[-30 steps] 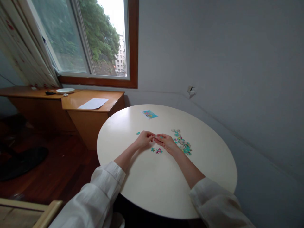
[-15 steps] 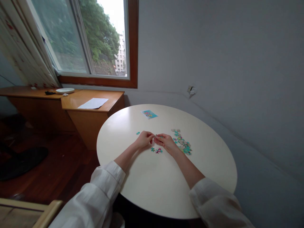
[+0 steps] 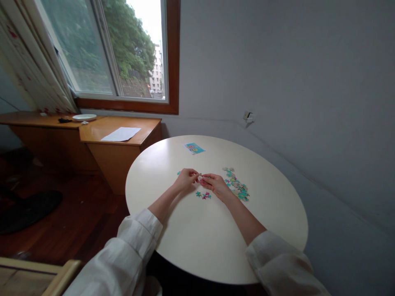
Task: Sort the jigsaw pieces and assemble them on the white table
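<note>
Cream tabletop lies under the right hand, its fingers pinched on a pale puzzle piece; the left hand curls nearly closed beside it, hold unclear.

Window: ten-thirty from view centre, brown-framed, tree outside.
Curtain: ten o'clock, pale with red marks.
Wooden desk: nine-thirty, under a white sheet and white plate.
Wall socket: two o'clock, white plug in it.
Round black base: eight o'clock, on reddish-brown floor.
</note>
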The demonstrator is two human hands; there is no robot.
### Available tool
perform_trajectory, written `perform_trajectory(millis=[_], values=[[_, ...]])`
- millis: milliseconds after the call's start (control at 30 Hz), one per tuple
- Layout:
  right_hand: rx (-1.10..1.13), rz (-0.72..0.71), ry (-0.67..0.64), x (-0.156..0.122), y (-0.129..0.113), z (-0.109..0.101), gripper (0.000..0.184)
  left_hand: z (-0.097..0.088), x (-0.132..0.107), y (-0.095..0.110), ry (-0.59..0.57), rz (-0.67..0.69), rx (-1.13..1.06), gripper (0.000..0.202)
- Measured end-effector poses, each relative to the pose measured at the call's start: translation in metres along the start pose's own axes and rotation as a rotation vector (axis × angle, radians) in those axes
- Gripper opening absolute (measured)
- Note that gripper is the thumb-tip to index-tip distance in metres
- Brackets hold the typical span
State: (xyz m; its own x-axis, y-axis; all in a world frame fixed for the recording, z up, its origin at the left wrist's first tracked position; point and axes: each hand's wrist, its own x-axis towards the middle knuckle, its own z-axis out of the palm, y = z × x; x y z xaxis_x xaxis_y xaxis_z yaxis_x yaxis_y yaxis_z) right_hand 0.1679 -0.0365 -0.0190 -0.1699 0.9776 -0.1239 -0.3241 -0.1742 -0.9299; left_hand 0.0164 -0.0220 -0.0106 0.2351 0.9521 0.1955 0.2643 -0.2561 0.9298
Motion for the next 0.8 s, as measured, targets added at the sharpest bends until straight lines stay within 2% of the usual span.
perform_trajectory(millis=[267,500,800], values=[[0.008,-0.005,-0.014,0.001,0.001,-0.003,0.007,0.0,0.001,0.003,0.044,-0.035,-0.119,0.01],[-0.005,0.014,-0.004,0.0,0.0,-0.001,0.007,-0.001,0.001,0.001,0.076,-0.013,-0.094,0.02],[0.057,0.012,0.041,0.003,-0.001,-0.002,0.005,0.002,0.008,-0.012,0.028,0.007,-0.168,0.019]])
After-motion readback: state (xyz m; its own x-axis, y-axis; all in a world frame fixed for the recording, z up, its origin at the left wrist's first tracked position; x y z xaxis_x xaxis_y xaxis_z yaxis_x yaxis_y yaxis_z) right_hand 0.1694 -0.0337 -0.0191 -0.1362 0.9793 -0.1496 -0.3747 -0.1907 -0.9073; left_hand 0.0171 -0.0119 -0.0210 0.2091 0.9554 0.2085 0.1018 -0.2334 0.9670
